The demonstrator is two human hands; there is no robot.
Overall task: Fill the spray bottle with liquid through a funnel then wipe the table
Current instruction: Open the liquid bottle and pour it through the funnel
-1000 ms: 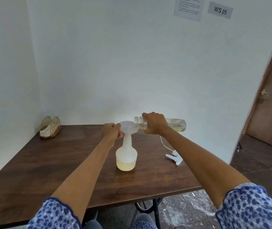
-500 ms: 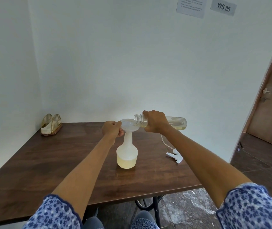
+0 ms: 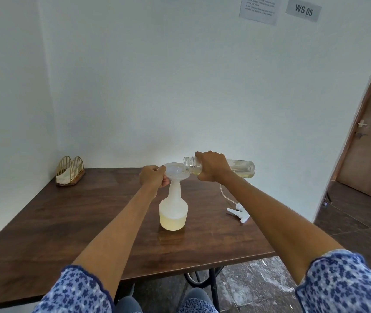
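We've got the right hand (image 3: pixel 212 167) wrapped round the clear bottle (image 3: pixel 241 169), long axis approx. horizontal, mouth over the funnel (image 3: pixel 176 172). Left hand (image 3: pixel 153 177) pinches the funnel rim, seated in the spray bottle (image 3: pixel 173 211) mid-table (image 3: pixel 67 222), about 1/3 full.

The spray bottle (image 3: pixel 173 210) stands upright on the wooden table (image 3: pixel 67 222), pale yellow liquid in its base. A funnel (image 3: pixel 176 172) sits in its neck, the left hand (image 3: pixel 153 176) pinching the funnel's rim. The right hand (image 3: pixel 212 166) grips a clear bottle (image 3: pixel 240 169) lying almost level, mouth over the funnel. Right of the spray bottle lies the trigger head (image 3: pixel 240 211); far left, a gold napkin holder (image 3: pixel 69 171)
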